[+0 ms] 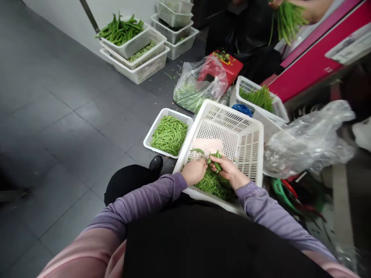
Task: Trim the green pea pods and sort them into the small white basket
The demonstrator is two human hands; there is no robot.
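Both my hands are over a large white plastic basket (251, 123). My right hand (227, 170) is closed around several snow pea pods (218, 155), which poke out past the thumb and fingers. Just beside it, my left hand (194, 171) is pinched shut at the end of a pod, its fingertips partly hidden. A curved single pod (198, 150) shows above the left knuckles. Beneath the hands, a heap of thin green trimmings (213, 184) lies in the near end of the basket. To the left, a small white basket (148, 143) holds many trimmed-looking pods (169, 135).
Stacked white baskets (139, 75) with green vegetables stand by the wall. A clear bag of greens (188, 92) leans by a red stool (232, 71). Another person's hand (275, 4) holds long green stalks (288, 21). Crumpled plastic (310, 139) lies at right.
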